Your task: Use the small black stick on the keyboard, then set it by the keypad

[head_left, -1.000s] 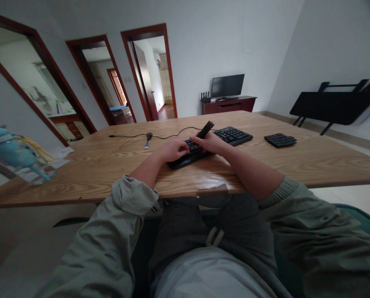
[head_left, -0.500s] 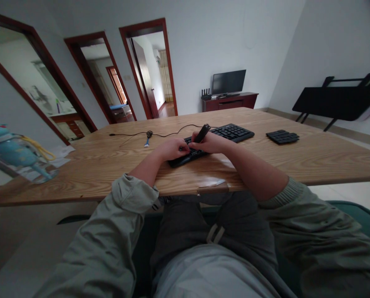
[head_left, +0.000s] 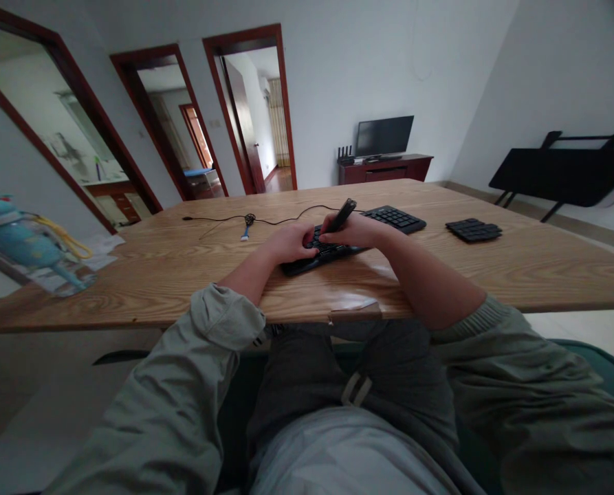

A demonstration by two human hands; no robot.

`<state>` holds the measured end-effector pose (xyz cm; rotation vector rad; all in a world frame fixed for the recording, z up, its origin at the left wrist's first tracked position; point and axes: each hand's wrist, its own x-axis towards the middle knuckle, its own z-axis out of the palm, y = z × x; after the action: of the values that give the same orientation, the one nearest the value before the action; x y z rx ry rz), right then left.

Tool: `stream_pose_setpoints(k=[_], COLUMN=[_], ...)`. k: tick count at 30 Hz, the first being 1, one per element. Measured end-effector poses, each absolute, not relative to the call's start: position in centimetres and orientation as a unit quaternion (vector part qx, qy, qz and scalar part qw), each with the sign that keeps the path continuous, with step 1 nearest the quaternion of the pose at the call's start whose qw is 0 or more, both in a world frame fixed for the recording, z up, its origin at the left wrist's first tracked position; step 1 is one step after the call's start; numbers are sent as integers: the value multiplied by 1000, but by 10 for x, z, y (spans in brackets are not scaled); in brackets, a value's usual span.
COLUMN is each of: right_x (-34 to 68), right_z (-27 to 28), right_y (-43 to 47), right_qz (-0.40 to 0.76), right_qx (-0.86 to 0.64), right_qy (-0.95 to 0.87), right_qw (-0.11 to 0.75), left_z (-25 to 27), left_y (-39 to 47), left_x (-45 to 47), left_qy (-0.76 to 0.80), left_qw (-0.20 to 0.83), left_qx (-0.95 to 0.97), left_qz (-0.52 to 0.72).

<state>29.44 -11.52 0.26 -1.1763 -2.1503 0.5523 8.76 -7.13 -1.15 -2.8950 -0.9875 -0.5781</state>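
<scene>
a sparsely furnished home living room: a long wooden tabletop (head_left: 183, 268) fills the middle, and beyond it a flat television (head_left: 384, 135) sits on a low red-brown cabinet (head_left: 385, 168) against a bare white wall. dark-framed doorways (head_left: 249, 110) open onto further rooms, one showing a curtain (head_left: 280, 124), another a bed (head_left: 197, 173).

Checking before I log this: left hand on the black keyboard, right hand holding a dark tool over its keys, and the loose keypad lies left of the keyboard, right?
Not quite. The head view shows the loose keypad right of the keyboard, not left. The rest stands: left hand, right hand, dark tool.
</scene>
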Motion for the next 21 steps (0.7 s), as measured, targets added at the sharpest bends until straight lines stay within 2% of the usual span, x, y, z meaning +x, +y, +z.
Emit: stream_pose_setpoints(k=[5, 8, 11, 15, 21], right_x=[265, 248, 241, 235, 216], right_z=[-15, -25, -31, -33, -31], right_y=[-98, -89, -85, -86, -88], right_qz=[253, 292, 311, 361, 321], right_qx=[-436, -416, -429, -414, -462], right_qy=[-723, -666, -641, -609, -560], right_qw=[472, 546, 556, 572, 608], left_z=[-11, -5, 1, 0, -11], left_y=[-75, -72, -60, -37, -23], left_x=[92, 83, 60, 34, 36], left_qy=[-337, -336, -342, -364, -389], left_qw=[14, -35, -123, -152, -137], left_qx=[-926, -925, -902, -842, -847], left_qz=[-173, -174, -232, -368, -335])
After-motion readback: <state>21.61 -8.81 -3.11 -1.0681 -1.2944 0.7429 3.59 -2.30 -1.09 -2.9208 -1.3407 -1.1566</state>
